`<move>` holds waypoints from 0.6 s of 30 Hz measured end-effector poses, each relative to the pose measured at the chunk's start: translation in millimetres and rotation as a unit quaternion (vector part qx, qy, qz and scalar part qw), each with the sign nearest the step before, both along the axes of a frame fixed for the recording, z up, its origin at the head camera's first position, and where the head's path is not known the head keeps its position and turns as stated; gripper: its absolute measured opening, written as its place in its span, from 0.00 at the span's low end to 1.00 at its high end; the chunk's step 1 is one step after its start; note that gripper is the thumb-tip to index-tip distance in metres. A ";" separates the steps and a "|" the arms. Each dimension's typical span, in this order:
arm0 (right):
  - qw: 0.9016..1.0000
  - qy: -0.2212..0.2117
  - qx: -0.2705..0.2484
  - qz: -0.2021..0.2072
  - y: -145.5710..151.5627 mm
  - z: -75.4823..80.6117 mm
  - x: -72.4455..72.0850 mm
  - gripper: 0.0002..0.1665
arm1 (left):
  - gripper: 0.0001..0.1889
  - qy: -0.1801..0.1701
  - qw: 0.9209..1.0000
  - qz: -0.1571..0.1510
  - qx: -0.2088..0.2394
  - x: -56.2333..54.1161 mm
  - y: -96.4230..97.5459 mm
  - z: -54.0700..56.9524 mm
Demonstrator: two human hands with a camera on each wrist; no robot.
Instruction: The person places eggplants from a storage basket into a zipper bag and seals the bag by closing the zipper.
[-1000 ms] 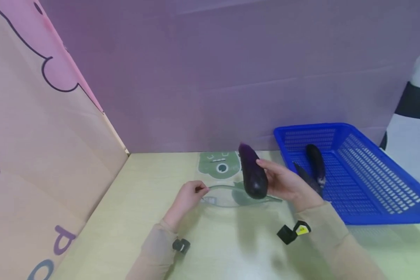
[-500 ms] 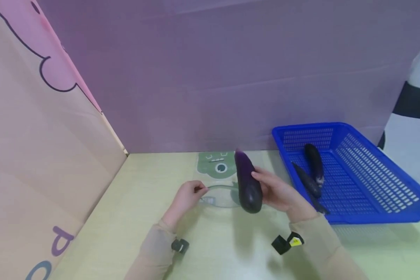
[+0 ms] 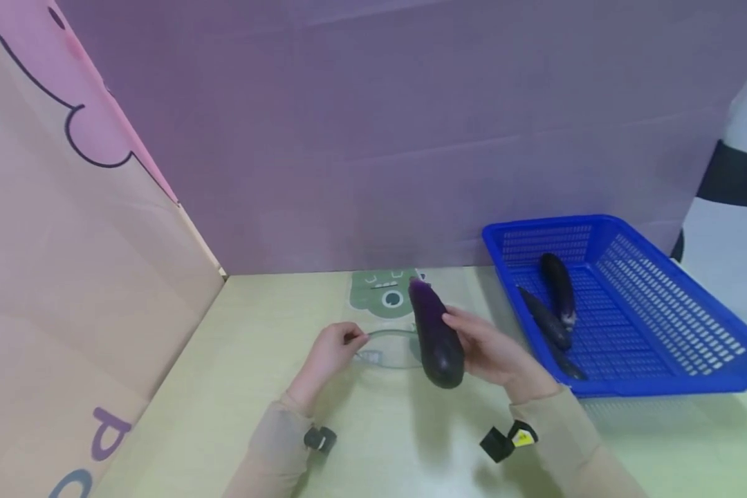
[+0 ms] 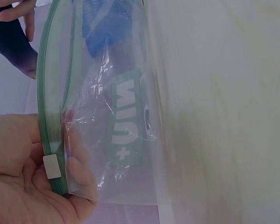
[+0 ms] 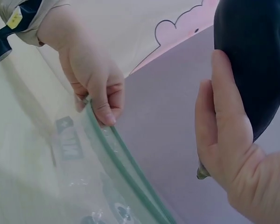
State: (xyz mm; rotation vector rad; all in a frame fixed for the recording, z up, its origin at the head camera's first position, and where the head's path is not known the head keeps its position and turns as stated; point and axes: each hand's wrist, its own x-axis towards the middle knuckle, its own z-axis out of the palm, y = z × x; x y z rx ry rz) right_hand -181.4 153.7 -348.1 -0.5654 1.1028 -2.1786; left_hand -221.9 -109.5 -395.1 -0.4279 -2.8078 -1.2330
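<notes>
My left hand (image 3: 336, 349) pinches one end of the green zip edge of a clear zip bag (image 4: 126, 182), by its white slider (image 4: 52, 166). In the right wrist view the two green strips of the bag's mouth stand apart. My right hand (image 3: 488, 349) grips a dark purple eggplant (image 3: 437, 339), thumb on one side and fingers on the other. It is tilted, its thick rounded end nearer me and its narrow end pointing away. In the head view the eggplant overlaps the right part of the bag and hides it.
A blue mesh basket (image 3: 616, 332) stands at the right with three more eggplants (image 3: 559, 287) along its left side. A purple wall sheet (image 3: 348, 138) rises behind the table (image 3: 255, 332), and a printed panel (image 3: 56, 242) stands at the left.
My right hand has brought the eggplant left and nearer to me, lowering it in the head view. The left hand stays on the bag's edge.
</notes>
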 end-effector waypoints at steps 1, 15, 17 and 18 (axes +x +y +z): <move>1.000 -0.002 0.001 0.000 -0.9 -0.9 0.0 0.14 | 0.05 0.000 1.000 -0.001 0.000 0.0 -0.1 -0.3; 0.996 -0.026 0.008 0.080 -6.1 -4.1 0.6 0.24 | 0.06 0.020 0.999 -0.014 0.023 1.3 -3.0 -0.4; 0.995 -0.035 0.015 0.087 -6.0 -4.5 1.2 0.26 | 0.05 0.019 1.000 -0.004 0.020 0.3 -2.1 -1.5; 0.995 -0.040 0.021 0.088 -6.2 -4.8 1.5 0.27 | 0.05 0.018 1.000 0.000 0.019 -0.2 -1.7 -1.9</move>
